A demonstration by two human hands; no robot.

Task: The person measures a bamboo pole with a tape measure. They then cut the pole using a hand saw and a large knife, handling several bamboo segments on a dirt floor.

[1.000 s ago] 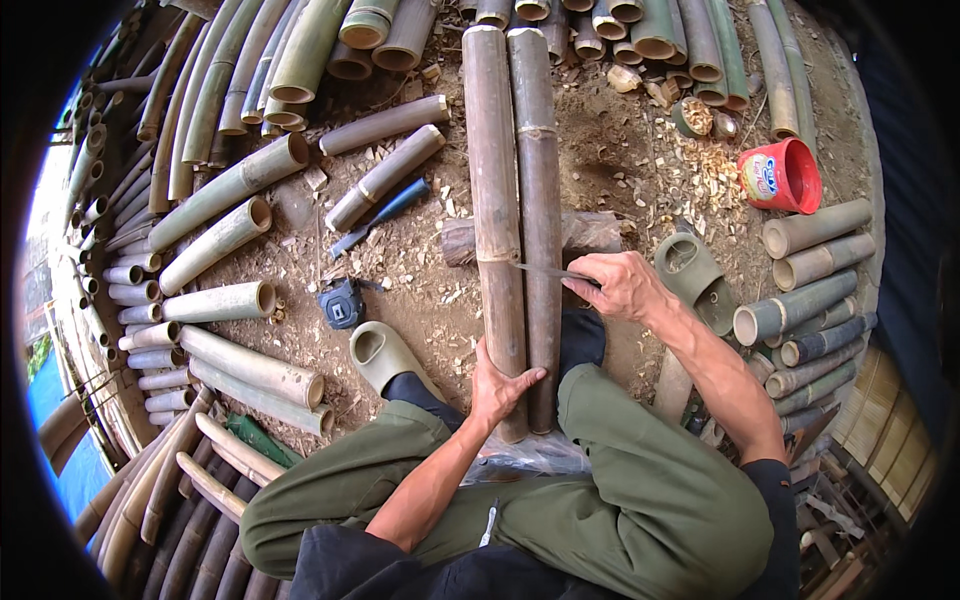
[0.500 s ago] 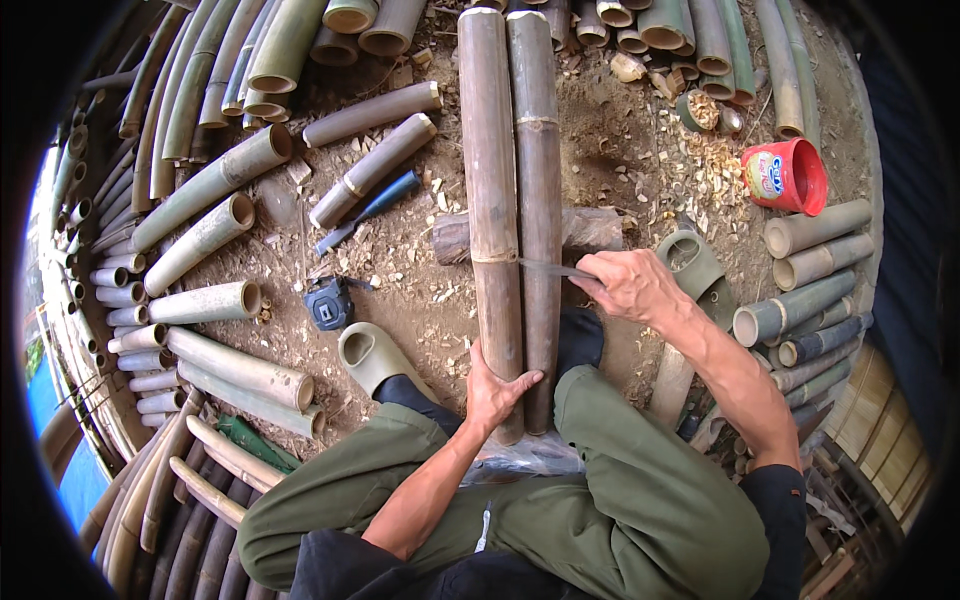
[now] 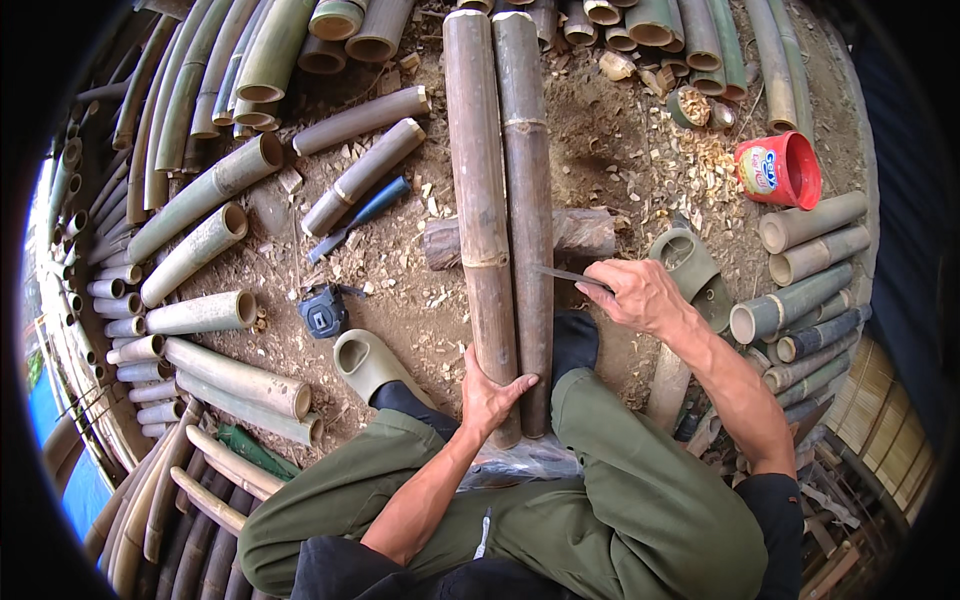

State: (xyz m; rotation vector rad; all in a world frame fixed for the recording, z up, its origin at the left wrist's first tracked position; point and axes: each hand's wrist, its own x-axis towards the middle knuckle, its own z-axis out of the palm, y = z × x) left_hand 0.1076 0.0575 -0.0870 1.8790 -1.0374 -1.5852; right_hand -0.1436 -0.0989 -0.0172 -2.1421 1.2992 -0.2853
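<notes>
Two brown bamboo poles lie side by side in front of me, a left bamboo pole (image 3: 480,185) and a right bamboo pole (image 3: 529,195). Their near ends rest between my thighs. Low on the left pole, my left hand (image 3: 487,398) is wrapped around it, its thumb reaching across the right pole. My right hand (image 3: 638,290) grips a narrow, knife-like metal blade (image 3: 563,274) whose tip lies over the right pole, near the left pole's node. The blade's handle end is hidden in my fist. A short log (image 3: 583,232) lies crosswise beneath both poles.
Cut bamboo pieces (image 3: 205,311) line the left, top and right. A blue-handled tool (image 3: 378,200) and a tape measure (image 3: 324,312) lie left of the poles. A red tub (image 3: 800,170) stands at right, with wood shavings (image 3: 712,160) beside it.
My right hand has drawn the blade slightly right and away from the left pole's node. The left hand keeps its grip. The whole view has shifted a little.
</notes>
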